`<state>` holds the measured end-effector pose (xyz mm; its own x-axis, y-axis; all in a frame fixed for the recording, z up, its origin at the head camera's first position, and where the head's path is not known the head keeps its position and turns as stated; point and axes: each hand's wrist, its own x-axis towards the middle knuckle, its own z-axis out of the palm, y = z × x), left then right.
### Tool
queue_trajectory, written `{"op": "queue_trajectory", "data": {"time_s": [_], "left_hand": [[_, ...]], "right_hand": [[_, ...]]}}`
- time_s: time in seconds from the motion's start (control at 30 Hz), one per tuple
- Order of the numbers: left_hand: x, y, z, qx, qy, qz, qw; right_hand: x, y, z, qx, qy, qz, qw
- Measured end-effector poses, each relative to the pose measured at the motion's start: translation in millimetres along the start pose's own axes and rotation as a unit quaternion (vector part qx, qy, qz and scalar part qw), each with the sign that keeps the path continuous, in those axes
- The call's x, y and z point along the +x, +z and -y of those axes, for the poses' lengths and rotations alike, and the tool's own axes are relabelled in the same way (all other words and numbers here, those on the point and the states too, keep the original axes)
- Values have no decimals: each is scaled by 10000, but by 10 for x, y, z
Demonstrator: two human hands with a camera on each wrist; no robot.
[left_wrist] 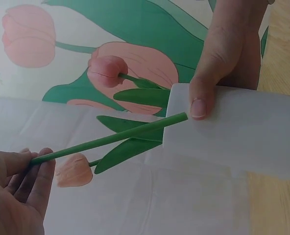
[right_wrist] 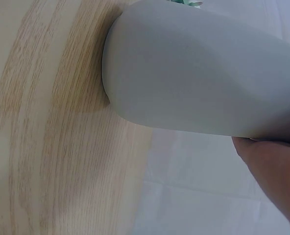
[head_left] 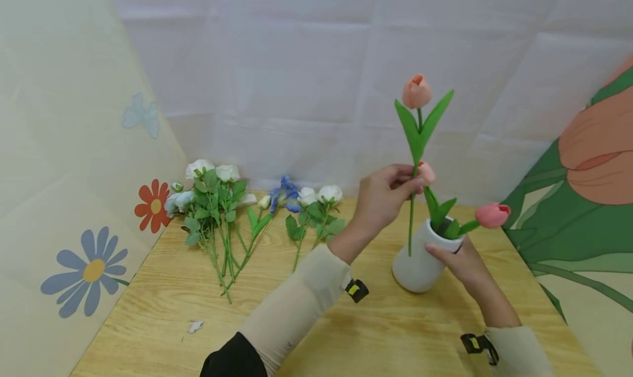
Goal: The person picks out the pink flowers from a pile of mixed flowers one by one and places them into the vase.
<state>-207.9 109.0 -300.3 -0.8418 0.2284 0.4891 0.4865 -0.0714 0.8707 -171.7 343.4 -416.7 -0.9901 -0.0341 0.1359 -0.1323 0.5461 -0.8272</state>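
Observation:
My left hand pinches the green stem of a peach tulip between thumb and fingers. The tulip stands upright, its stem end hanging in front of the white vase, close to the rim. In the left wrist view, the bare stem crosses in front of the vase mouth. My right hand grips the vase near its rim, thumb on the near side. Inside the vase are a pale pink tulip and a deeper pink tulip leaning right. The vase looks slightly tilted.
White roses with leafy stems lie at the table's back left. Beside them lie a blue flower and more white roses. A small white scrap is at the front left. Printed cloth and a white sheet enclose the wooden table.

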Motion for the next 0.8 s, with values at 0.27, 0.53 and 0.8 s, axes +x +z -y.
{"op": "queue_trajectory", "data": {"time_s": [0.27, 0.53, 0.8], "left_hand": [[50, 79, -15, 60, 284, -238, 9993], [120, 173, -25, 248, 1029, -437, 9934], [152, 224, -58, 375, 1177, -641, 9903]], "right_hand": [[11, -3, 11, -62, 177, 103, 9998], [6, 5, 7, -9, 131, 45, 9999], [-17, 7, 14, 65, 171, 57, 9998]]}}
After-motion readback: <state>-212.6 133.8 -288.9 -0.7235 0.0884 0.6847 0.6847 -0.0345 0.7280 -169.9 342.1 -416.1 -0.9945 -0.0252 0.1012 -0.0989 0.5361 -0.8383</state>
